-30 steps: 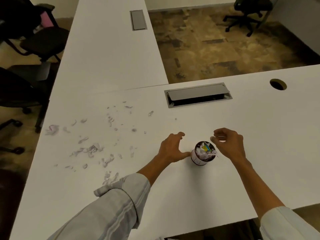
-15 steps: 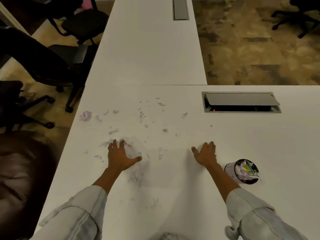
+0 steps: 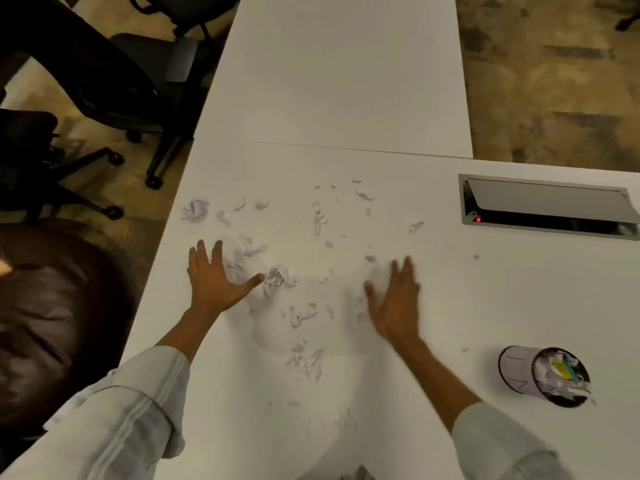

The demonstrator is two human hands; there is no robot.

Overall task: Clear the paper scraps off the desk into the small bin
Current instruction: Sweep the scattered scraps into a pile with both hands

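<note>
Both hands are lying flat and spread on the white desk (image 3: 346, 98), holding nothing; the left hand (image 3: 212, 282) is pressing down at about 9 o'clock of the scatter, its thumb touching a crumpled clump (image 3: 278, 277); the right hand (image 3: 396, 301), somewhat blurred, is sitting at about 3 o'clock of the same scatter. The paper scraps (image 3: 304, 313) are lying mostly between and beyond the two palms; a purple-tinted wad (image 3: 194, 209) is sitting apart at 11 o'clock near the desk's left edge, and thin slivers are trailing toward 12 and 1 o'clock, short of the cable hatch (image 3: 547, 206). The small bin (image 3: 543, 375) is resting at about 4 o'clock, well apart from the right hand, already looking nearly full.

The step in hand appears to be raking; doing it well probably means keeping the palm edges tight to the surface and drawing both inward into one heap; the far outliers likely need a separate reach; the light slivers could flutter off the near edge, so slow sweeping is advisable, and pressing the bin's contents down may be needed.
</note>
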